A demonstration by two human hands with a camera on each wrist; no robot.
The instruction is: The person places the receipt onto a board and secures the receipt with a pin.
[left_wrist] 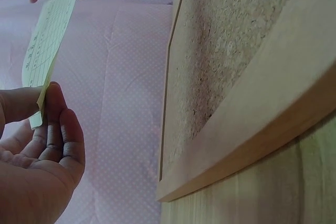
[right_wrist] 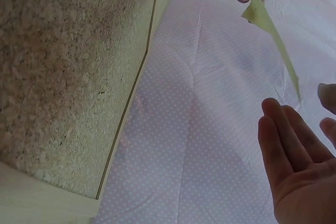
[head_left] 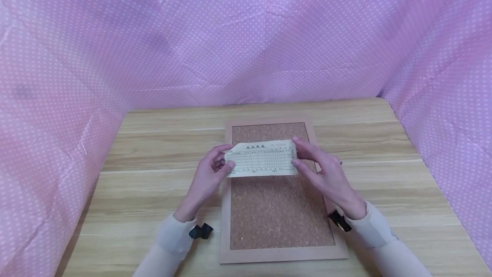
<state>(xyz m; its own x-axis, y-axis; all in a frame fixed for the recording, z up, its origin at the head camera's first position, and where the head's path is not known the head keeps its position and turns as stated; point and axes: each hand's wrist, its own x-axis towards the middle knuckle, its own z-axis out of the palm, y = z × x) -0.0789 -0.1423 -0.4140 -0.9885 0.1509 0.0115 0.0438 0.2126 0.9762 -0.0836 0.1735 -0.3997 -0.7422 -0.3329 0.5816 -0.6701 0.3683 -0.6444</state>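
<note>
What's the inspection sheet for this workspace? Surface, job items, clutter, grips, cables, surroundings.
Surface: wood-grain table, bearing a framed corkboard
Job items: printed paper slip, held above the corkboard, left end bent
Left grip: bare hand, pinches the slip's left end
Right grip: bare hand, fingers loosely extended at the slip's right end, not closed on it; contact unclear
Clutter: small dark bit beside the right grip, too small to identify
Cables: nothing seen
Surroundings: pink dotted cloth behind and both sides

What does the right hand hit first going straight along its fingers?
Most likely the printed paper slip, at the end opposite the one the left hand pinches. The right hand points toward it; depth is unclear, so it might pass just beside the edge.
</note>
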